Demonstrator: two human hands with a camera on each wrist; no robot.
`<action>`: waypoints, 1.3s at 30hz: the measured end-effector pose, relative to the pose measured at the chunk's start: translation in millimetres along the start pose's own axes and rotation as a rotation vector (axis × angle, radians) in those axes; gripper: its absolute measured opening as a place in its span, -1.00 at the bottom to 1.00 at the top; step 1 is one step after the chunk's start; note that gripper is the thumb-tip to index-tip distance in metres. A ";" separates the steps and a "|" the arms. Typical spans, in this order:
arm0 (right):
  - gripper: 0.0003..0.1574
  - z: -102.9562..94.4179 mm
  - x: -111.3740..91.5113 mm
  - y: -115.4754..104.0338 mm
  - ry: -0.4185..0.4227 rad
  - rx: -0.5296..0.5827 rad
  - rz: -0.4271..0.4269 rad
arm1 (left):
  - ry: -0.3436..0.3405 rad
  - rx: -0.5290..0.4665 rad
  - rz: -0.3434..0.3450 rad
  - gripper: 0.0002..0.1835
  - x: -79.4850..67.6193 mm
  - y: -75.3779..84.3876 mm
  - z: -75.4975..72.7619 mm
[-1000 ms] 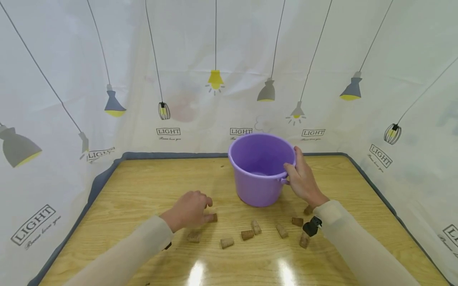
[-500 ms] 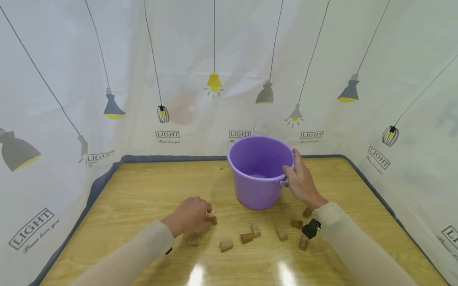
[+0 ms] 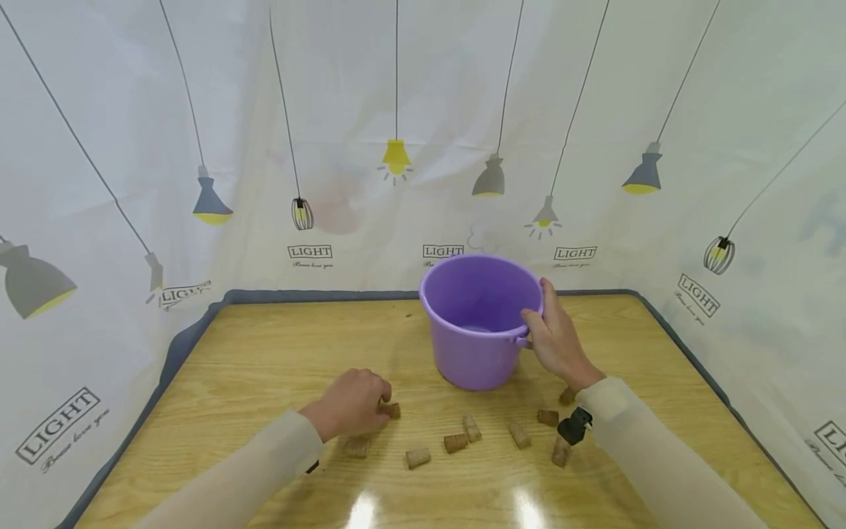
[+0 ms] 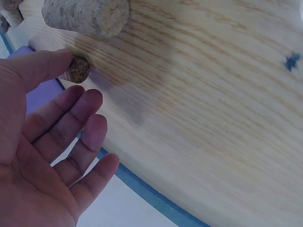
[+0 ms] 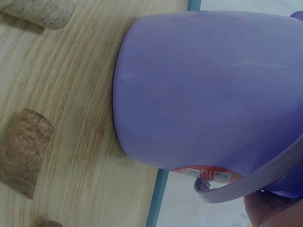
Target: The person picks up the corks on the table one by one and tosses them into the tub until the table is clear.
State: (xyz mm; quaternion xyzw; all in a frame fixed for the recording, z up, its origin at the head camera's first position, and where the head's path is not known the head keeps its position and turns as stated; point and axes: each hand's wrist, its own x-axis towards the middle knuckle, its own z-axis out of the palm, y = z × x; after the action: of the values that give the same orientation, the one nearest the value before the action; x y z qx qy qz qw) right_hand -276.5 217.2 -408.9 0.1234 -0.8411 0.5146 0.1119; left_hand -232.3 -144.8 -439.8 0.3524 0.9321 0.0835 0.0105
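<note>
Nearest, the pale yellow wood-grain table [image 3: 284, 353] runs out of the bottom of the head view, two bright reflections on its surface, with a cream sleeve [image 3: 244, 470] reaching in from the left and another [image 3: 661, 463] from the right. Nine short brown cork stoppers [image 3: 418, 458] show on it, all lying on their sides as far as can be told: two by the left hand, three across the middle, four toward the right, one of those partly covered by the right wrist. The left hand [image 3: 350, 402] is loosely curved, thumb and fingers a narrow way apart about a darker cork [image 4: 78, 70]; a thin gap shows below that cork, and whether the thumb touches it cannot be told. Beyond the corks stands one round purple plastic bucket [image 3: 472, 360], right of centre; the right hand [image 3: 562, 338] grips its rim, thumb inside and fingers outside. Wood stretches from the left hand to the dark blue border [image 3: 188, 342] on the left, with a narrower stretch right of the right hand. Behind rises a white sheet [image 3: 357, 95] printed with nine hanging lamps and seven "LIGHT" labels.
</note>
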 end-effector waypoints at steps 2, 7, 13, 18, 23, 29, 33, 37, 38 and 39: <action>-0.13 -0.1 -0.3 -0.4 0.002 -0.003 -0.001 | -0.002 -0.010 0.000 -0.61 -0.3 0.0 0.1; -0.14 -0.4 -0.6 -0.9 0.002 -0.003 -0.003 | 0.001 -0.031 0.001 -0.59 -0.8 -0.1 1.0; -0.12 -0.5 -0.6 -2.8 -0.008 0.008 0.006 | -0.006 -0.038 -0.011 -0.59 -0.7 -0.3 2.8; -0.11 -0.1 -0.7 -4.8 -0.017 0.026 0.013 | 0.010 -0.042 -0.010 -0.56 -1.5 -1.0 3.9; -0.11 0.0 -1.5 -4.1 -0.017 0.027 0.008 | 0.041 -0.041 0.009 -0.57 -0.1 -1.6 3.4; -0.11 -0.8 -2.3 -2.7 -0.014 0.023 0.002 | 0.082 0.004 0.010 -0.81 3.5 -2.6 -1.3; -0.12 -0.8 -1.7 -1.6 -0.007 0.011 -0.006 | 0.116 0.050 0.027 -0.86 6.3 -3.6 -4.7; -0.13 -0.7 -1.3 -0.9 -0.004 0.010 -0.009 | 0.157 0.052 0.047 -0.87 9.2 -3.3 -10.3; -0.13 -0.7 -1.2 -0.9 -0.004 0.011 -0.010 | 0.168 0.053 0.051 -0.88 9.8 -3.3 -11.9; -0.13 -0.7 -1.1 -0.8 -0.004 0.011 -0.010 | 0.177 0.049 0.051 -0.88 10.4 -2.8 -13.7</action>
State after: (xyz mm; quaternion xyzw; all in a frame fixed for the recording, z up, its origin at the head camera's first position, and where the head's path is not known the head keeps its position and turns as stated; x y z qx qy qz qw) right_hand -275.1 217.5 -408.3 0.1291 -0.8378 0.5185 0.1121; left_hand -243.1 -142.1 -426.4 0.3674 0.9218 0.0917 -0.0828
